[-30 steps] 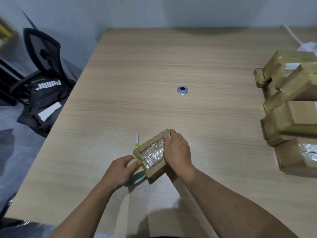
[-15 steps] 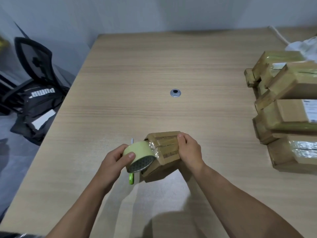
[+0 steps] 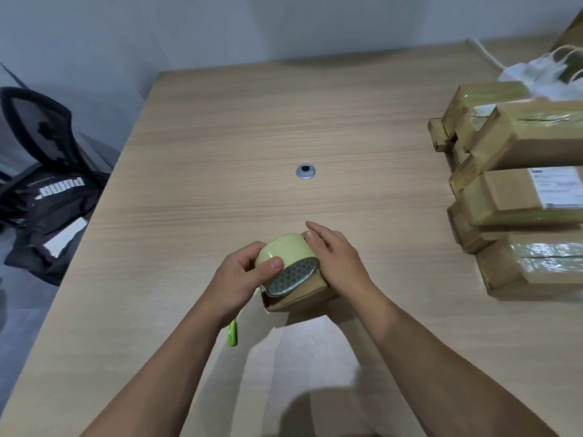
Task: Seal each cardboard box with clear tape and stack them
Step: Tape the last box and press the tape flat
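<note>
the grip of the left hand (image 3: 239,275) curls round the pale green tape roll (image 3: 284,247); the right hand (image 3: 337,260) presses the small brown cardboard box (image 3: 303,298) flat-fingered. sealing step, likely; next, draw tape across.

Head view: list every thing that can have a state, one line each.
tape roll, gripped by the left hand, held against the small box.
small box, on the table, partly under the tape roll.
right hand, fingers laid on the small box.
green cutter, lying on the table, partly hidden by an arm.
stacked boxes, taped, piled at the table's right side.
</note>
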Motion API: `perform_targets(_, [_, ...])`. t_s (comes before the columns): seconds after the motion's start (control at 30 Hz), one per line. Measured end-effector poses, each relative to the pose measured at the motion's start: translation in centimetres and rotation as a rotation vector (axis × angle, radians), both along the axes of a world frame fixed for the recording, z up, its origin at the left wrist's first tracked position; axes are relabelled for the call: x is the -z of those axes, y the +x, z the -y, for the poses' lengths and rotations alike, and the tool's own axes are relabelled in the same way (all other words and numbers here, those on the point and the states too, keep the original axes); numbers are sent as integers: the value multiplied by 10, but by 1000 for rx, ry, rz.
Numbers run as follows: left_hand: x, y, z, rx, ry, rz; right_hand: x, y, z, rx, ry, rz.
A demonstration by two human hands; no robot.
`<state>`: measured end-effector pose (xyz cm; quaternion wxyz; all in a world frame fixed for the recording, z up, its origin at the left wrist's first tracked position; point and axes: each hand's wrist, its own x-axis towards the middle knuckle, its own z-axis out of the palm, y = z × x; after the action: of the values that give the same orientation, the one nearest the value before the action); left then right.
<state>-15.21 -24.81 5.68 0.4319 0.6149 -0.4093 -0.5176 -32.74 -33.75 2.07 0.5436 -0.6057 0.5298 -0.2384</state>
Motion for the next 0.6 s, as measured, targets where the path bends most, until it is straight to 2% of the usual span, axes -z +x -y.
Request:
perform_targets(0.1, [-2, -2, 2, 51, 9, 15, 5, 1, 4, -43, 52, 41])
perform_targets(0.23, [-7, -1, 3, 87, 23, -45, -2, -1, 17, -114, 11, -29])
perform_targets(0.47, [-10, -2, 13, 93, 27, 28, -3, -4, 25, -174, -67, -172])
perform_targets(0.6, [-11, -2, 15, 169, 20, 159, 2, -18, 26, -180, -58, -241])
